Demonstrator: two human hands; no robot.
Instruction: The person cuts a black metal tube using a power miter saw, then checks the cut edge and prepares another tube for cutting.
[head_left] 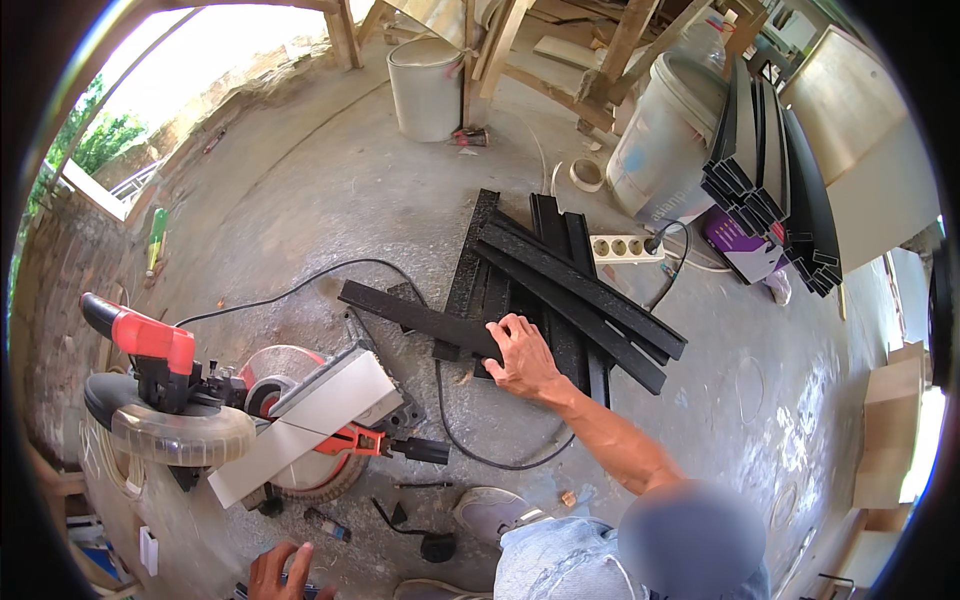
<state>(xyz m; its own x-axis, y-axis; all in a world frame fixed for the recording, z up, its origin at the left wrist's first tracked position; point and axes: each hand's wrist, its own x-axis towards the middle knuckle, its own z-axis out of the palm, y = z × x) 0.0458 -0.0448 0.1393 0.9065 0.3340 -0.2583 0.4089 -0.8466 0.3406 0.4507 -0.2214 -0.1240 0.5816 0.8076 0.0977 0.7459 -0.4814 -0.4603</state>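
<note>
My right hand (525, 355) grips the right end of a short black channel strip (415, 318), thumb and fingers closed round its edge. The strip lies slantwise beside a loose pile of longer black profiles (590, 290) on the floor. Low at the picture's edge is my left hand (282, 572), only partly in view, with thumb and fingers apart. It is over a small dark object that I cannot make out. Between my hands, to the left, stands a red and black mitre saw (150, 340) with a pale grey length of profile (310, 420) across its base.
Black cable runs from the saw beneath the pile, near a white power strip (628, 248). A bundle of black profiles (755, 180) leans by a large white bucket (650, 150). Another white bucket (425, 95) stands at the back. A green-handled tool (157, 240) lies far left.
</note>
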